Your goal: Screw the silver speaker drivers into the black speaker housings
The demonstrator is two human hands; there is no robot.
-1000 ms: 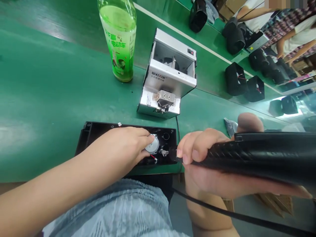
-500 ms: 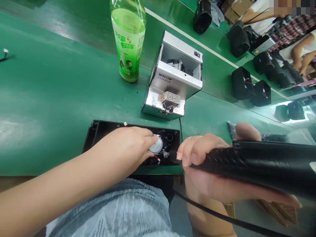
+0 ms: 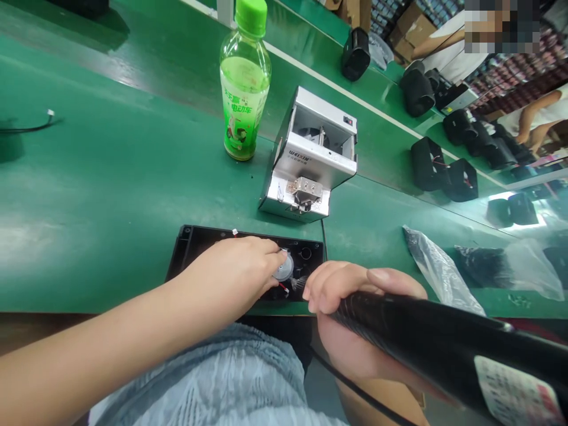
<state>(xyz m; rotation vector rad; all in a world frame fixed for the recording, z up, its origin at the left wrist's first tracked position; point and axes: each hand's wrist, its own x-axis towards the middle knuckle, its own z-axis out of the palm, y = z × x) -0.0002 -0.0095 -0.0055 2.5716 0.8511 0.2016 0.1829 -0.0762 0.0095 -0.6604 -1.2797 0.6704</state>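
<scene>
A long black housing (image 3: pixel 202 239) lies on the green bench with its hollow side up. My left hand (image 3: pixel 248 263) is closed over a round grey speaker driver (image 3: pixel 285 267) inside the housing, fingertips pinching its edge. Short red wires with a white connector (image 3: pixel 286 290) come out beside it. My right hand (image 3: pixel 350 307) is wrapped round a thick black electric screwdriver (image 3: pixel 426 325), which points left toward the driver. The bit and its contact point are blurred near my right fingertips. Behind the housing stands a silver screw feeder (image 3: pixel 310 157) marked WEIXIN.
A green-capped drink bottle (image 3: pixel 245 89) stands left of the feeder. A black cable (image 3: pixel 31 128) lies far left. Clear plastic bags (image 3: pixel 439 266) lie to the right. Black speaker boxes (image 3: pixel 428 163) line the far bench, where other people's arms (image 3: pixel 530 115) show.
The screwdriver's rear end has swung down and toward me in my right hand. My left hand stays on the speaker driver. The whole view has shifted slightly.
</scene>
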